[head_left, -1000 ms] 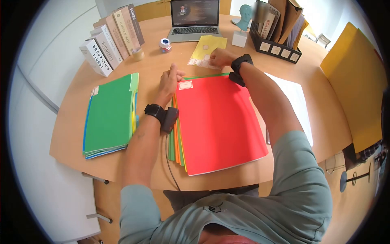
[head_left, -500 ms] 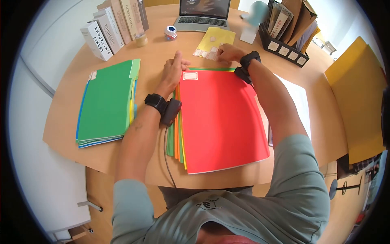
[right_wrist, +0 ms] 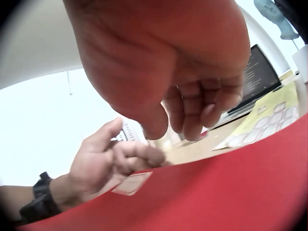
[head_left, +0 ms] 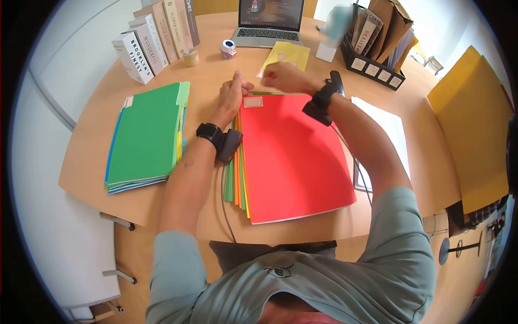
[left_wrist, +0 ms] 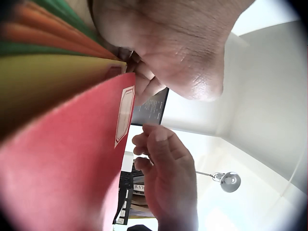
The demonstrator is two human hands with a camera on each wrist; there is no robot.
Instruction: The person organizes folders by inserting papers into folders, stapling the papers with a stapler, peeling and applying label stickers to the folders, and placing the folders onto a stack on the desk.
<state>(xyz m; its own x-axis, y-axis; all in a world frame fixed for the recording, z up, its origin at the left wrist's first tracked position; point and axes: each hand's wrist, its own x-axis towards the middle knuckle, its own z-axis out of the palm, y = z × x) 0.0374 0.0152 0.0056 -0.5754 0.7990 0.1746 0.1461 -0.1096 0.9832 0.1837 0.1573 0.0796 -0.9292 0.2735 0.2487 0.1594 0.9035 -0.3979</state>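
Note:
A red folder (head_left: 297, 156) with a framed label (head_left: 253, 102) at its top left corner lies on a stack of green, orange and yellow folders. At that corner rests the left hand (head_left: 231, 96), thumb raised, its fingers partly hidden behind the folder edge in the left wrist view. The right hand (head_left: 288, 79) hovers beyond the folder's top edge, fingers loosely bent, with nothing visible between them in the right wrist view. Partly behind it lies a yellow sheet (head_left: 294, 54); the right wrist view shows label stickers (right_wrist: 274, 122) on it.
Green folders (head_left: 145, 132) lie at the left, below standing books (head_left: 152, 46). A tape roll (head_left: 191, 57), a small round container (head_left: 228, 49) and a laptop (head_left: 268, 35) are at the back. White papers (head_left: 386, 129) and a black file box (head_left: 372, 68) are at the right.
The right hand has lifted off the stickers on the yellow sheet and moved left, towards the left hand. The left hand stays at the folder corner. The head view has shifted slightly.

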